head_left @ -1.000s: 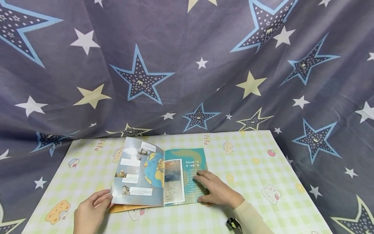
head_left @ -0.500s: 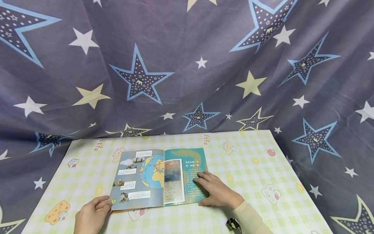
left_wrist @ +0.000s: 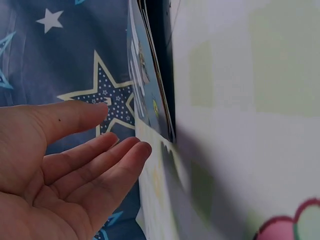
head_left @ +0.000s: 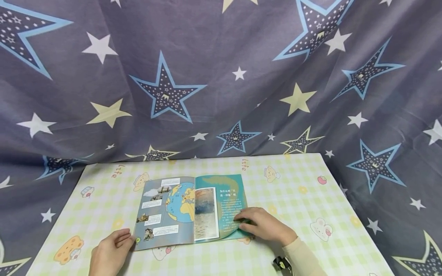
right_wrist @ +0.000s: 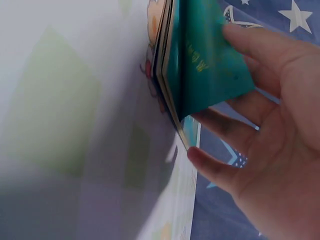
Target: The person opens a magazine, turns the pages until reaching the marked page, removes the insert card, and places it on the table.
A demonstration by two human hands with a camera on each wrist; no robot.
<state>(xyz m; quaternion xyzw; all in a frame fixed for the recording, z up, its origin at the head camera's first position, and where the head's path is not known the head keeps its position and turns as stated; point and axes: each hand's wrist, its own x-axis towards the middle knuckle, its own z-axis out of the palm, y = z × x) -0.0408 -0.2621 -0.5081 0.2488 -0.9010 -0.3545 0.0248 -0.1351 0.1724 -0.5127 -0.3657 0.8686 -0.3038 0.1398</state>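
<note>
- Book (head_left: 172, 209) lies open on the checked tabletop (head_left: 283, 188), so probably needs little help staying spread.
- Right hand (head_left: 266, 226): pinches teal right page (head_left: 228, 207), thumb on the near face, fingers behind; lower corner curls up, likely keeping it clear of the leaves (right_wrist: 163, 55) below.
- Left hand (head_left: 112, 251): grips nothing, thumb and fingers apart, just beside left page (head_left: 155, 220); probably parked there to guard that edge.
</note>
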